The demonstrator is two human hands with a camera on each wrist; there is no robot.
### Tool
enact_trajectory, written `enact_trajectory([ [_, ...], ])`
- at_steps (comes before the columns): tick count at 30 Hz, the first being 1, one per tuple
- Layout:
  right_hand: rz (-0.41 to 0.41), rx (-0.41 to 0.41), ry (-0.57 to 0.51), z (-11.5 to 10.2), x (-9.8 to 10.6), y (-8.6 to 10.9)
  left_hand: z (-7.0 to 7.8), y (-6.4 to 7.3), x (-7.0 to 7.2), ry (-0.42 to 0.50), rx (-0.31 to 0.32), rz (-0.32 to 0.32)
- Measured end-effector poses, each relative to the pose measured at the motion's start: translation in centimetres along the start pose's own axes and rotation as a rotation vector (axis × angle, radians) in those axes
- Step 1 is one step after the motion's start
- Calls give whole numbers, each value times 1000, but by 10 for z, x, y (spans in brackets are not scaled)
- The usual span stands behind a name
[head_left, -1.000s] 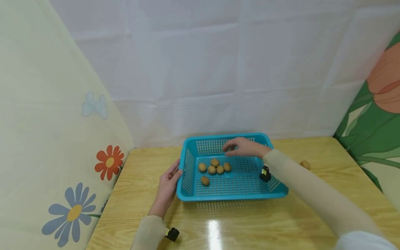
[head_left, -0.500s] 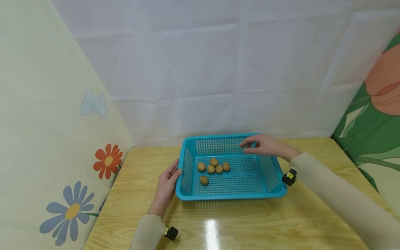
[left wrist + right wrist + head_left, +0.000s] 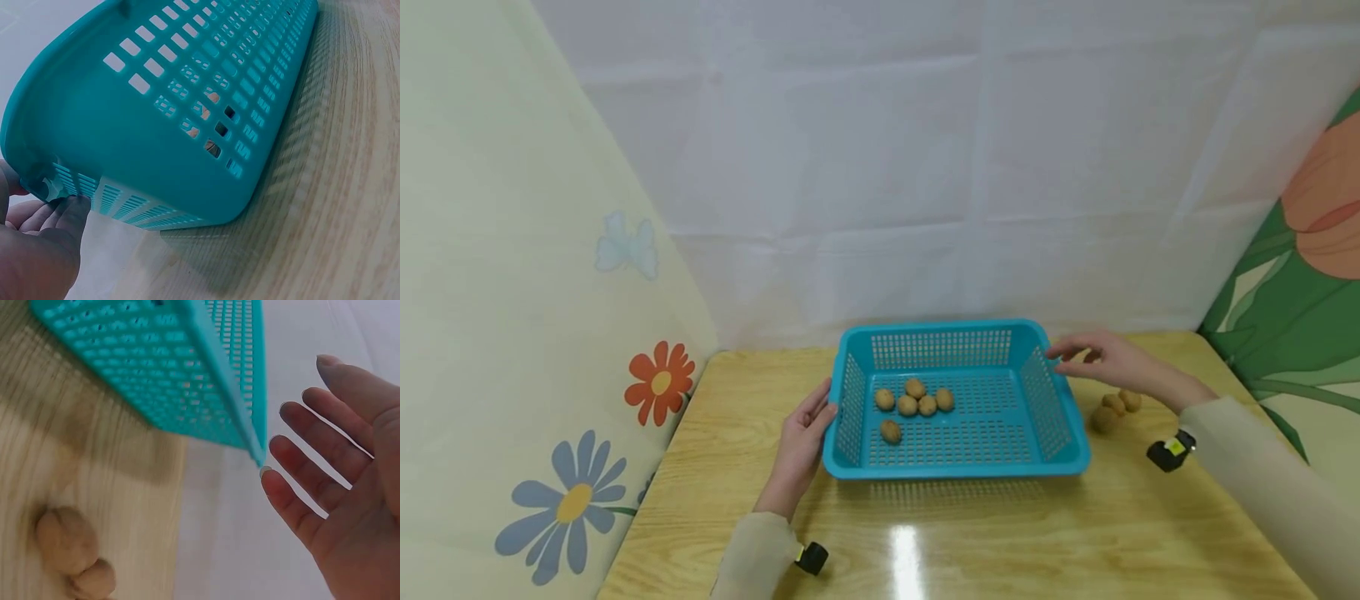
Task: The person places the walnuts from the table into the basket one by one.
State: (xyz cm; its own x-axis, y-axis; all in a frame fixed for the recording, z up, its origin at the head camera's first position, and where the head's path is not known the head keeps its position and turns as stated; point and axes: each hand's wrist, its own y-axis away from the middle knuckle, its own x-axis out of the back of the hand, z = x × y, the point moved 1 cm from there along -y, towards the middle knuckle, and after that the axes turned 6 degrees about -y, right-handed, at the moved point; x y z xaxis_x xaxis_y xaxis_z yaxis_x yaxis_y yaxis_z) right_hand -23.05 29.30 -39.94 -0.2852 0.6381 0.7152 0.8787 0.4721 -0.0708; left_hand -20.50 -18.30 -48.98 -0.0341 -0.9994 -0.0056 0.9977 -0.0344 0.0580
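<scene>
A blue plastic basket (image 3: 957, 472) with perforated sides stands on the table, and several walnuts (image 3: 907, 406) lie in its left half. My left hand (image 3: 800, 446) holds the basket's left rim, thumb on top and fingers beneath the edge, as the left wrist view also shows. Beside the basket's right rim, my right hand (image 3: 1105, 360) is in the air with nothing in it. Its fingers (image 3: 315, 440) are spread and loosely bent in the right wrist view. Below that hand, a small group of walnuts (image 3: 1103, 419) lies on the table, also seen as blurred walnuts (image 3: 67, 540) from the right wrist.
The wooden table (image 3: 1000, 542) ends at a white cloth backdrop (image 3: 880, 167) just behind the basket. Flower-printed cloths hang at the left (image 3: 550, 333) and right (image 3: 1300, 333).
My right hand has moved right, from above the basket's inside to outside its right rim, uncovering the walnuts on the table. My left hand and the basket have stayed put.
</scene>
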Motion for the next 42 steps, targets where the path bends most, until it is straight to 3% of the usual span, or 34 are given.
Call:
enact_trajectory([
  [8,68,-46,44,32,7,33,-1,1,1,1,1,-16],
  [19,128,-80,71,75,8,65,1,0,0,-3,-3,-12],
  [28,108,-156,142,109,1,78,0,-1,2,-68,-16,-19],
  [42,124,-197,81,129,-8,81,3,0,2,-97,-19,-27],
])
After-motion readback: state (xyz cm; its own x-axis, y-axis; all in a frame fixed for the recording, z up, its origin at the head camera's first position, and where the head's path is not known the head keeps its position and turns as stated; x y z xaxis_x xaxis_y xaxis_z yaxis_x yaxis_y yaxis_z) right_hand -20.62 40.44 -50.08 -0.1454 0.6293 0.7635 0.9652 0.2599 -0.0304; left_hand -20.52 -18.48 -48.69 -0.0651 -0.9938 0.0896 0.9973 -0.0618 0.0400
